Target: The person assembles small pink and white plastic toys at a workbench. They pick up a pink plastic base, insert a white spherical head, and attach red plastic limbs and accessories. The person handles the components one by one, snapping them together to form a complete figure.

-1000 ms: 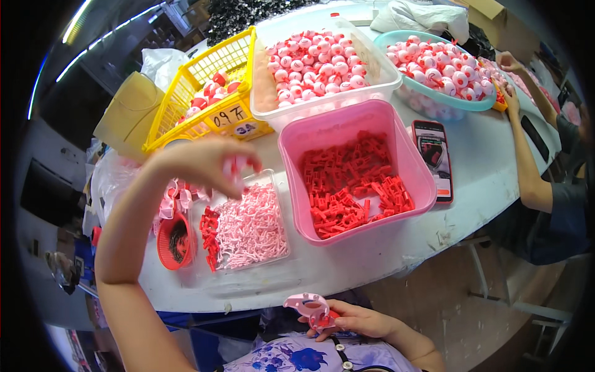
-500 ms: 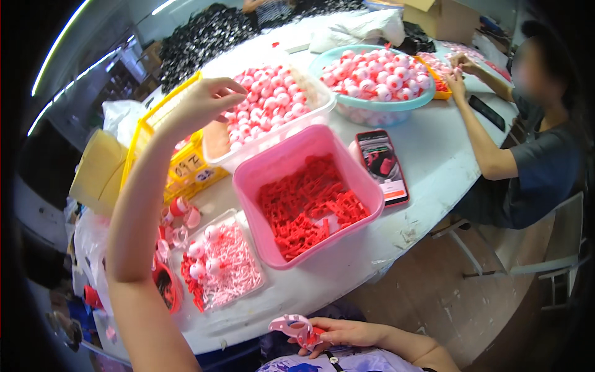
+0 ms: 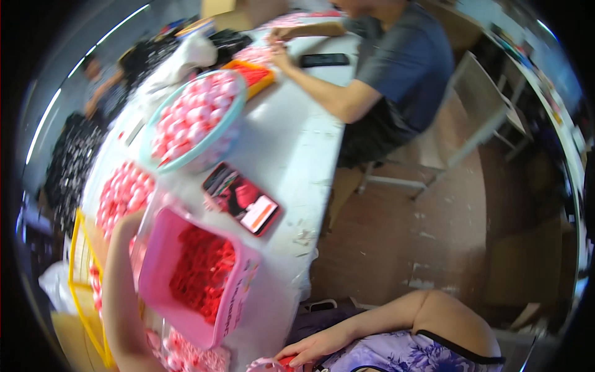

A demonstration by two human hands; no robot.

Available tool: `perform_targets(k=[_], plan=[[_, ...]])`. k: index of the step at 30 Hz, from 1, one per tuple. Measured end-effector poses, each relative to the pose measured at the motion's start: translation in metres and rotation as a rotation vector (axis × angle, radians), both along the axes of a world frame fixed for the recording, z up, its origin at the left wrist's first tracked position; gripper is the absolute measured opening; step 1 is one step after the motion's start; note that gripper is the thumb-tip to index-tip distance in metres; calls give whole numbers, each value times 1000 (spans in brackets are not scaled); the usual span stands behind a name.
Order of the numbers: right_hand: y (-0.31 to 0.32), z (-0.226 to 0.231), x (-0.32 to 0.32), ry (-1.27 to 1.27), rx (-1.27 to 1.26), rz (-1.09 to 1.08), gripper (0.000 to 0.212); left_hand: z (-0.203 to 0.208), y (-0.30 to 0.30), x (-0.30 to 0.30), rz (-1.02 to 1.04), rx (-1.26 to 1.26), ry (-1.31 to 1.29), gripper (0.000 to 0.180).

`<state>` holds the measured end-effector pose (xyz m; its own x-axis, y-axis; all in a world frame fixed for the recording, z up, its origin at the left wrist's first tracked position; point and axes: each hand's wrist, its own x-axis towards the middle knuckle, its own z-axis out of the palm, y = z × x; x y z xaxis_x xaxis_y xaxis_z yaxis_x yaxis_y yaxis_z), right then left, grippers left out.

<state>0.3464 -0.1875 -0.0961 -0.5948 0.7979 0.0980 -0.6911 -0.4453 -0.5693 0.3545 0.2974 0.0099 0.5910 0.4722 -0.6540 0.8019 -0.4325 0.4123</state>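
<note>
Balls [image 3: 126, 191] lie just beyond the nearer left hand [image 3: 129, 225], grip unclear; right hand [image 3: 317, 348] grasps pink plastic piece [image 3: 264, 364].

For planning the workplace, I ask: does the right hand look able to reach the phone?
Probably yes: the phone lies uncovered beside the pink bin, and nothing blocks the way from the right hand, though it holds a pink piece.
</note>
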Motion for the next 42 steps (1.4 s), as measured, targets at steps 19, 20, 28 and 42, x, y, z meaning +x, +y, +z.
perform_targets(k=[19, 20, 28, 42], plan=[[-5, 6, 0, -14, 3, -66, 54, 4, 19, -14, 191, 180, -156, 25], [-6, 7, -1, -2, -19, -53, 55, 2, 20, -15, 177, 189, -165, 25], [-9, -2, 1, 38, -73, 76, 54, -30, 38, -17, -57, 312, -210, 25], [-14, 5, 6, -24, -68, 94, 61, 8, -28, -11, -52, 162, -8, 39]])
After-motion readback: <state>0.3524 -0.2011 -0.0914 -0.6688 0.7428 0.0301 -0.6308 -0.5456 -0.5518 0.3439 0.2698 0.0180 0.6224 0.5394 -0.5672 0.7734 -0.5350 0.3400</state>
